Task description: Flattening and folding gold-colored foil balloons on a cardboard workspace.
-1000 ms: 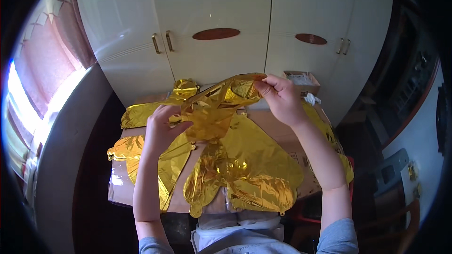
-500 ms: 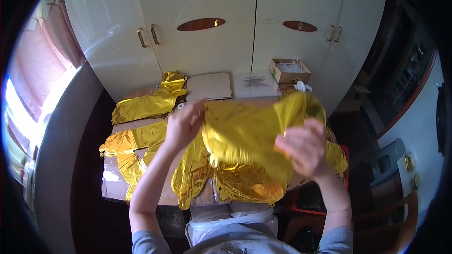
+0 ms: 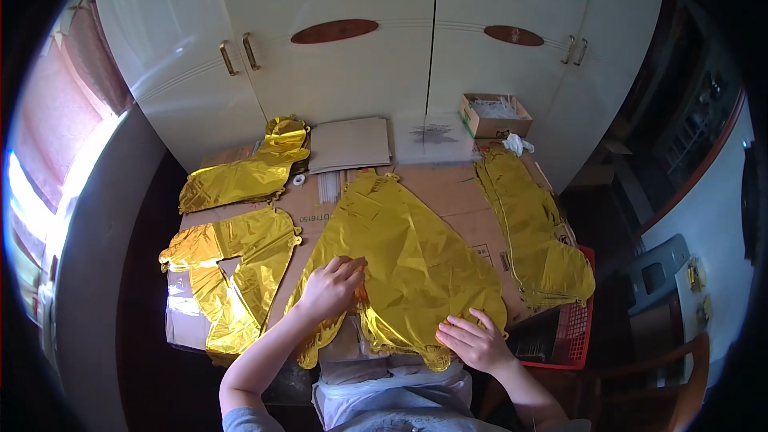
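A flat, uninflated gold foil balloon (image 3: 408, 248) lies spread across the middle of the table, narrow at the far end and wide toward me. My left hand (image 3: 332, 288) is at its left part, with fingers bent together and closed on the foil; the fingertips are partly hidden. Over the near right corner, my right hand (image 3: 476, 340) rests with fingers spread and stretched out on the foil. More gold foil balloons lie around it: one at the near left (image 3: 256, 272), one at the far left (image 3: 240, 180) and a stack along the right side (image 3: 536, 232).
Cardboard (image 3: 448, 192) covers the table. At the back are grey card sheets (image 3: 350, 144), a clear plastic sheet (image 3: 432, 140) and a small open carton (image 3: 496, 118). A white tape roll (image 3: 299, 180) sits left of centre. A red basket (image 3: 578, 320) stands at the right edge near a wooden chair (image 3: 688, 376).
The raised foil balloon has come down and now lies flat on the table. Both hands have lowered toward me, and the right hand has opened onto the foil.
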{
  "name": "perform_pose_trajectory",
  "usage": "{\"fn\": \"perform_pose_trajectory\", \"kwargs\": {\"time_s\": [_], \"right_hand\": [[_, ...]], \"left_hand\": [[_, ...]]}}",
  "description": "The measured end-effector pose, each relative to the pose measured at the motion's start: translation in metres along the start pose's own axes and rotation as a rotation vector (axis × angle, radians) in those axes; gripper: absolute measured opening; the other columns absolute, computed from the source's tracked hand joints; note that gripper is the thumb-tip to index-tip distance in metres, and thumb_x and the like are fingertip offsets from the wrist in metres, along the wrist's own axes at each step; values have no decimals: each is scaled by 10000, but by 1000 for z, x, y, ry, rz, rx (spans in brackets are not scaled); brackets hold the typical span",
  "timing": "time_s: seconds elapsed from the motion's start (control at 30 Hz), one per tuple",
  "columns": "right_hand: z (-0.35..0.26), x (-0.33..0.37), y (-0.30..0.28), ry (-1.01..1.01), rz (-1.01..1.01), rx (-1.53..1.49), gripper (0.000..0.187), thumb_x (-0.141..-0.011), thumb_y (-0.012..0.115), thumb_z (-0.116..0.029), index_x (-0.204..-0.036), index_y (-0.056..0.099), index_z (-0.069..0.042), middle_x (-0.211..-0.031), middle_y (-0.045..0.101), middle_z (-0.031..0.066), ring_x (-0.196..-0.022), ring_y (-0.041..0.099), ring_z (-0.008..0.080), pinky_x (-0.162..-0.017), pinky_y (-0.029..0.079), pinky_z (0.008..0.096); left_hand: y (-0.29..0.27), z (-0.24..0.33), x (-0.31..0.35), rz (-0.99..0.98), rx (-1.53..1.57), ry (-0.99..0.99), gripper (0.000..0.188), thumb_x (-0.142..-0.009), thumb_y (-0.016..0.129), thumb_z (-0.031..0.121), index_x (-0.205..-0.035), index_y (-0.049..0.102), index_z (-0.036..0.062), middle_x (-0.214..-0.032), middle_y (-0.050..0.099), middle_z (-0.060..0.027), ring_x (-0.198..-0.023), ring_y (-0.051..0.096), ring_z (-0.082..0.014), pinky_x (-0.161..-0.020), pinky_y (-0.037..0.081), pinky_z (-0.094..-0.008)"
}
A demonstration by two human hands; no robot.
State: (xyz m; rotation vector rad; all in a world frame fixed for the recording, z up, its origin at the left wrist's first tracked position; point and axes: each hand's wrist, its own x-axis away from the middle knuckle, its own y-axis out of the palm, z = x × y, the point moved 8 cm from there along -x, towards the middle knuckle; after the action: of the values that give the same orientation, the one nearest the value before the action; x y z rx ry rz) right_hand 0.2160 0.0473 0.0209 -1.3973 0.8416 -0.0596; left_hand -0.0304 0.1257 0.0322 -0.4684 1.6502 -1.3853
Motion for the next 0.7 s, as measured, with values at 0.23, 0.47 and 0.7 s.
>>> {"fn": "perform_pose_trajectory", "kwargs": {"time_s": [0.23,0.47,0.7], "right_hand": [[6,1,9,63,-18,-72,245,-836,684,-174,-1079,707,-160,-1170,667,-13,-1164,591,193,-1070,376,505],[6,9,17,111,-33,-120,264,-814,681,-125,-1077,707,-134,-1179,665,6,-1195,581,208,-1104,322,546],[7,9,16,155,-27,-157,291,-765,644,-41,-1032,727,-118,-1128,693,29,-1157,613,224,-1106,303,568]], "left_hand": [[20,8,-22,-67,46,-14,451,-870,628,378,-1197,590,69,-1350,523,-198,-1294,464,-371,-1057,376,-494],[48,23,-32,-214,-24,34,779,-876,469,671,-1447,408,144,-1481,378,-211,-1365,322,-484,-1070,257,-660],[58,28,-34,-256,-6,4,807,-869,431,705,-1481,373,181,-1528,317,-191,-1404,244,-488,-1080,200,-695]]}}
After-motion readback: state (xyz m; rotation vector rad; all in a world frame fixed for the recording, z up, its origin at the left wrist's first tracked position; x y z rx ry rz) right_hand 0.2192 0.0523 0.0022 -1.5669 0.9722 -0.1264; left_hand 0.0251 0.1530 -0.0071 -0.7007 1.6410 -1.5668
